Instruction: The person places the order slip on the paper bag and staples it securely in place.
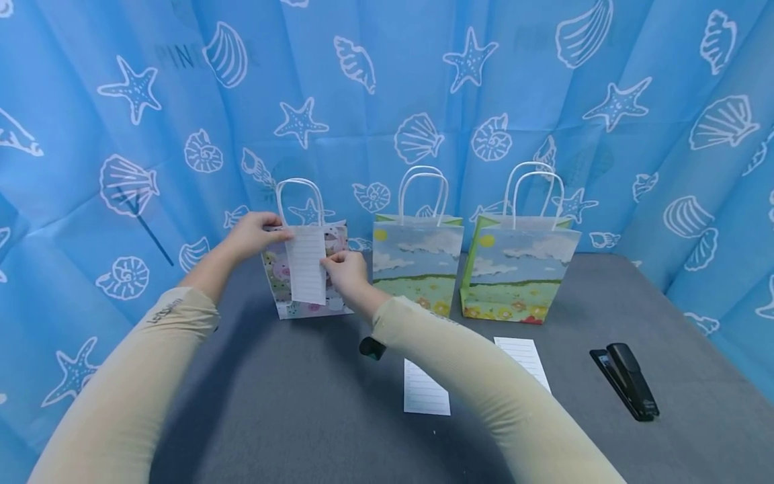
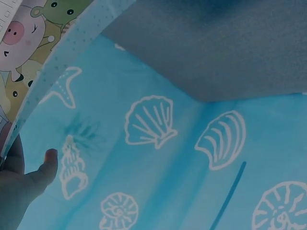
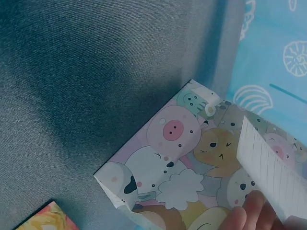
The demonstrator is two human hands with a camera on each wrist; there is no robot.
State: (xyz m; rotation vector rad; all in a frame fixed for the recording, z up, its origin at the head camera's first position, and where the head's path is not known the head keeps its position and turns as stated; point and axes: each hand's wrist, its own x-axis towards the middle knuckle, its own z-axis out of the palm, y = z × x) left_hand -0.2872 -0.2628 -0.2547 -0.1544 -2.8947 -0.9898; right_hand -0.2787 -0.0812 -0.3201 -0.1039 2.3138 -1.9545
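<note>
A paper bag printed with cartoon animals (image 1: pixel 280 269) stands at the left of the table, its white twisted handles up. Against its front hangs a white lined paper slip (image 1: pixel 307 265). My left hand (image 1: pixel 254 236) grips the bag's top left edge, thumb in front by the slip's upper corner. With thumb and fingers my right hand (image 1: pixel 347 272) pinches the slip's right edge. In the right wrist view the slip (image 3: pixel 268 167) angles away from the bag's face (image 3: pixel 175 163), and the right fingertips (image 3: pixel 254 206) show below it. The left wrist view shows only part of the left hand (image 2: pixel 26 184).
Two landscape-printed paper bags (image 1: pixel 417 259) (image 1: pixel 520 265) stand to the right. In front of them lie two more lined slips (image 1: pixel 426 393) (image 1: pixel 523 353), partly behind the right sleeve. A black stapler (image 1: pixel 625 382) rests at the right. A blue seashell curtain (image 1: pixel 387 101) hangs behind the grey table.
</note>
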